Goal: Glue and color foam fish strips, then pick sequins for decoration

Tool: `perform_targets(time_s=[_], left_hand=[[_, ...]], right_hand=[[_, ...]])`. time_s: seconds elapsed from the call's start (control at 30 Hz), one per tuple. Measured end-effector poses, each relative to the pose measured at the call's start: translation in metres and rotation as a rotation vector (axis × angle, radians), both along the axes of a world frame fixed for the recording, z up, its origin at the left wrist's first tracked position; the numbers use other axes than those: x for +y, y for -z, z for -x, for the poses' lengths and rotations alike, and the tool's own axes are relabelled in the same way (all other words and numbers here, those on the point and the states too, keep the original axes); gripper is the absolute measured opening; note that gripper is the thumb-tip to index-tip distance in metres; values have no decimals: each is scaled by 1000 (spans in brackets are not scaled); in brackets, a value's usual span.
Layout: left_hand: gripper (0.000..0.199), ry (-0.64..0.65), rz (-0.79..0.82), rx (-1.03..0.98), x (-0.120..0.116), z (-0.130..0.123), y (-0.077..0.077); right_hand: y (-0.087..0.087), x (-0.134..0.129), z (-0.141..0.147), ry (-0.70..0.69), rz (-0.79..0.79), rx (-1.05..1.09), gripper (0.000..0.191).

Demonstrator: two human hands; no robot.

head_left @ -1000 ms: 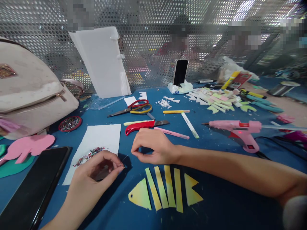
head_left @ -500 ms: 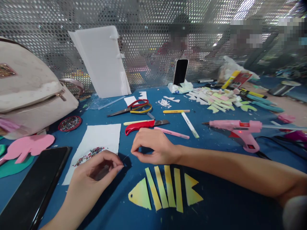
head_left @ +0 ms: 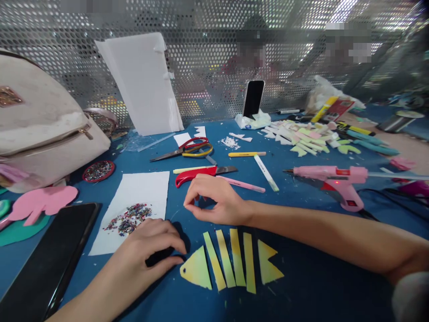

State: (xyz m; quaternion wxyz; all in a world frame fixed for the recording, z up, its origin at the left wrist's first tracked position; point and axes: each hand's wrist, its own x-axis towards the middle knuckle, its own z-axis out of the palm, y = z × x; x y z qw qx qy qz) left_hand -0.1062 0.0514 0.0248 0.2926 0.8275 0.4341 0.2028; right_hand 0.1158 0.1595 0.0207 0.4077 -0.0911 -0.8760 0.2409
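Note:
My left hand (head_left: 161, 252) rests low over the table, its thumb and fingers apart at the nose of a yellow-green paper fish head (head_left: 197, 270) with a dark eye hole. I cannot tell whether it touches the piece. My right hand (head_left: 214, 201) is closed in a pinch; a faint thin thread (head_left: 177, 214) seems to trail from its fingertips. To the right of the head, several paper strips (head_left: 237, 259) lie apart in a row, followed by a notched tail piece (head_left: 268, 264). Behind my right hand lies a red-handled knife (head_left: 194, 174).
Loose glitter sequins (head_left: 129, 219) lie on white paper (head_left: 147, 188). A pink glue gun (head_left: 331, 174) is on the right with its light lit. Around them are scissors (head_left: 187, 150), pens (head_left: 264, 172), a dark phone (head_left: 56, 255), a backpack (head_left: 43, 125) and foam scraps (head_left: 301, 136).
My left hand has left its pinch beside my right hand and moved right and nearer me, to the fish head's nose, its fingers opening. My right hand stays nearly still.

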Motion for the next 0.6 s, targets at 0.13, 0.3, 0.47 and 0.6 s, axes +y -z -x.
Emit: perform_targets(time_s=[0.13, 0.3, 0.47, 0.6], left_hand=[[11, 11, 3, 30, -1, -3, 0], [14, 0, -31, 24, -2, -5, 2], [18, 14, -11, 64, -3, -4, 3], [12, -5, 2, 77, -3, -3, 3]], right_hand=[[1, 0, 0, -3, -6, 3, 11], [2, 0, 0, -4, -10, -3, 11], [1, 0, 0, 1, 5, 1, 10], [1, 0, 0, 1, 14, 6, 9]])
